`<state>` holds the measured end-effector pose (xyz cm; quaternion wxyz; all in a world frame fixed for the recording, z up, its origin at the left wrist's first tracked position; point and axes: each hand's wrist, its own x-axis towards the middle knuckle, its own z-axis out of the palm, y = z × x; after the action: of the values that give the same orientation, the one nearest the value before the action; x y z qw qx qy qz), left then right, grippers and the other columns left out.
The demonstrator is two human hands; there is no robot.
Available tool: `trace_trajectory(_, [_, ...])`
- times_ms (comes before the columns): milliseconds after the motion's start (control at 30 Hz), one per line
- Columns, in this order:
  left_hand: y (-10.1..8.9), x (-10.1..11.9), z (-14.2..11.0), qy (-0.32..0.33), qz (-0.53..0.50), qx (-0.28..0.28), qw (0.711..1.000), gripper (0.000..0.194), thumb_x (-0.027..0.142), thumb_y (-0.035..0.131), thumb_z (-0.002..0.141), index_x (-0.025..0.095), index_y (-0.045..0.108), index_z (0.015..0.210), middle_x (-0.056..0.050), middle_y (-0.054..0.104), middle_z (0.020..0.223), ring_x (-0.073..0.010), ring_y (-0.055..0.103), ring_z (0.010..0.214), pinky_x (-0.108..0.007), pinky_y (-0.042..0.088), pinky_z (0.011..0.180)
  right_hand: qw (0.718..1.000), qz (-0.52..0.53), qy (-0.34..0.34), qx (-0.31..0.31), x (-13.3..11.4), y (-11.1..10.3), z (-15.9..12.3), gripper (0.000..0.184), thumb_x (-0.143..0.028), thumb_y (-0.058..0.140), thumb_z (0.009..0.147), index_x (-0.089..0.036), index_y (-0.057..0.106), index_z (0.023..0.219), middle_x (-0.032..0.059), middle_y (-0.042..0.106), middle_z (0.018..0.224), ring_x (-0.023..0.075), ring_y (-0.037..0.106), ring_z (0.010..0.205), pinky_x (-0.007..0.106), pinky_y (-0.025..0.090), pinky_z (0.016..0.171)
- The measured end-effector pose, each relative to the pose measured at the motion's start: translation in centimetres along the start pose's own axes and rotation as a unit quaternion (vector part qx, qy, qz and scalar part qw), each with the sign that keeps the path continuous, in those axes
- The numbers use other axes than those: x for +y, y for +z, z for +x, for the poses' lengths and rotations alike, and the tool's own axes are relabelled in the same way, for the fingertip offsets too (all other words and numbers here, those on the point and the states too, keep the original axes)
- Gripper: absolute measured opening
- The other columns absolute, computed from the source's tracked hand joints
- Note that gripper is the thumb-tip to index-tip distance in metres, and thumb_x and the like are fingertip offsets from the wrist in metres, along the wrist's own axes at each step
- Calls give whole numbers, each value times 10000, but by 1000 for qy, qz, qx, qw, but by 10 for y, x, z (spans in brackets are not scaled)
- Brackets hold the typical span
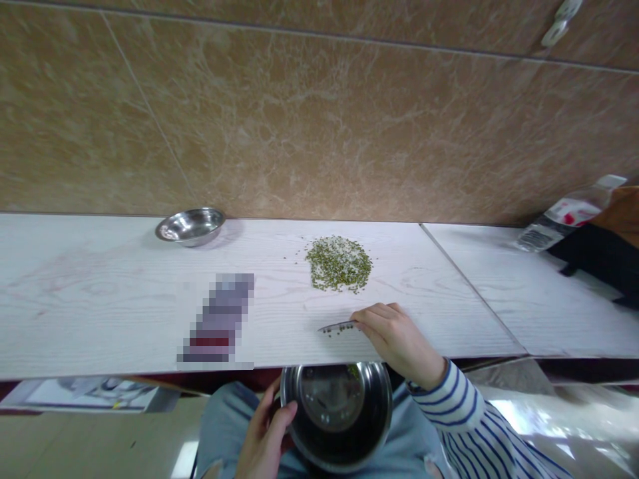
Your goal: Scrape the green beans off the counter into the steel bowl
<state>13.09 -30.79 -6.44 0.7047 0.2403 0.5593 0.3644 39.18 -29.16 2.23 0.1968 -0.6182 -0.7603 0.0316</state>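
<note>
My left hand (269, 429) grips the left rim of a deep stainless steel bowl (337, 459), thumb over the edge. The bowl sits at my lap, just under the table's front edge, with a few green grains inside near its far rim. Fingers bent, my right hand (397, 339) holds a thin, flat piece (333, 326) against the tabletop; its exact kind is unclear. A few dark green grains lie along it. Beyond this hand, a pile of small green beans mixed with white grains (340, 264) is spread on the table.
A shallow steel bowl (191, 227) stands by the tiled wall at the back left. A pixelated flat object (217, 319) lies at the left front. On the right, a clear plastic bottle (564, 216) leans beside a dark bag (604, 249). A seam crosses the white tabletop (100, 299).
</note>
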Motion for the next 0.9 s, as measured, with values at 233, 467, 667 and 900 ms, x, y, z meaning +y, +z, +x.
trace_trajectory(233, [-2,-4,3,8,29,7,1000,634,429,779,698,225,641,1282,-100,685,1319,-328,593,1240,-337,555,809,1000,26,-16,-8,-1,-3,-5,155,-158,529,992,-222,657,1051,26,745,993,178,670,938,326,405,837])
trace_trajectory(467, [2,-5,2,12,7,8,1000,556,390,796,673,236,700,1199,-76,705,1303,-321,583,1263,-353,545,886,999,39,-32,-11,-1,-6,-12,146,-157,529,991,-220,651,1039,19,740,969,173,671,930,324,405,836])
trace_trajectory(667, [8,-3,-3,9,-3,5,1000,570,369,805,667,214,688,1204,-86,723,1263,-326,612,1224,-368,562,865,997,57,-34,-25,-3,-11,-18,154,-159,512,996,-220,647,1038,16,736,966,174,667,937,326,402,834])
trace_trajectory(900, [10,-5,-2,22,13,-20,999,509,346,768,722,219,685,1207,-65,745,1227,-292,582,1275,-355,469,1014,996,75,-40,-39,-4,-16,-26,157,-180,500,1008,-222,646,1045,14,733,988,174,657,953,338,394,838])
